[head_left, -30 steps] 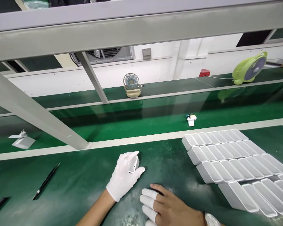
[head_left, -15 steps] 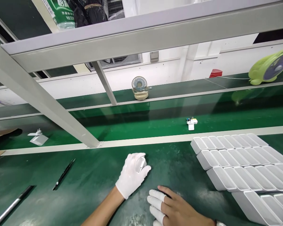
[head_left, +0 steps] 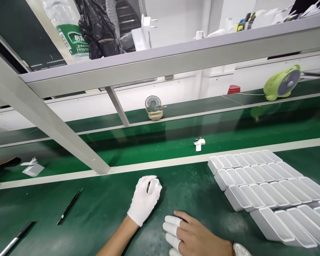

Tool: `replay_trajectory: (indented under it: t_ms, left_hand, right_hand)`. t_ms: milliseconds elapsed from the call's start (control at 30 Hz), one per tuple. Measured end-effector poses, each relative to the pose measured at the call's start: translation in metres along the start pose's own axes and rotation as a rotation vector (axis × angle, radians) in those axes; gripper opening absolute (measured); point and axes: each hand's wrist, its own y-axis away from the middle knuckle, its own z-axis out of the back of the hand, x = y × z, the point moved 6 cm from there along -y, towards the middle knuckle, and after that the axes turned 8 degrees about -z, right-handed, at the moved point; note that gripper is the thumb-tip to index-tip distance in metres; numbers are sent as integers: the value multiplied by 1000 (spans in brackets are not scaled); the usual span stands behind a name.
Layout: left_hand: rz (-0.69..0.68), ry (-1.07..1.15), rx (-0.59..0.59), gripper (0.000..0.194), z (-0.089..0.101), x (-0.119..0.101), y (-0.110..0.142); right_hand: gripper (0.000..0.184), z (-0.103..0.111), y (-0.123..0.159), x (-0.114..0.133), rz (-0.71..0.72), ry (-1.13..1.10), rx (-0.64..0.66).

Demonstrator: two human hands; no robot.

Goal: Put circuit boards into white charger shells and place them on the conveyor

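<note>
My left hand (head_left: 144,200), in a white glove, rests on the green bench mat and is closed round a small white plastic housing (head_left: 152,185). My right hand (head_left: 193,236) lies flat on the mat just right of it, bare except for white finger cots on several fingertips, fingers stretched out and holding nothing. To the right, rows of open white plastic housings (head_left: 258,185) lie packed side by side on the mat.
A green conveyor belt (head_left: 160,142) runs behind the bench and carries a small white part (head_left: 199,143) and a white piece (head_left: 31,168) at the left. Two dark pen-like tools (head_left: 69,206) lie left. A slanted grey frame strut (head_left: 42,117) crosses overhead; small fans stand beyond.
My left hand has curled tighter round the white housing and turned it. The camera has tilted up, showing more of the shelf above. My right hand stays put.
</note>
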Motion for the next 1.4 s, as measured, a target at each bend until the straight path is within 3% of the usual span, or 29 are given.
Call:
replay_trajectory:
  t_ms: [167, 367, 567, 733, 900, 1067, 1233, 1400]
  left_hand:
    - [75, -5, -71, 24, 5, 13, -1]
    - [321, 199, -110, 41, 7, 38, 6]
    - [358, 238, -105, 42, 12, 33, 10]
    - [361, 318, -224, 53, 17, 39, 14]
    - [360, 379, -274, 59, 17, 45, 18]
    - [390, 410, -255, 61, 15, 45, 20]
    - [416, 462, -236, 58, 13, 49, 21]
    - [405, 515, -218, 55, 10, 52, 23]
  right_hand:
    - [19, 1, 0, -1, -29, -15, 8]
    - [19, 4, -3, -5, -81, -131, 82]
    - [28, 23, -15, -14, -230, -214, 86]
    - [35, 27, -20, -33, -333, -102, -24]
    - [48, 13, -24, -71, -548, 102, -19]
    - [55, -2, -47, -134, -789, 121, -36]
    - [47, -24, -73, -198, -952, 130, -99]
    - [32, -40, -89, -229, -956, 63, -146]
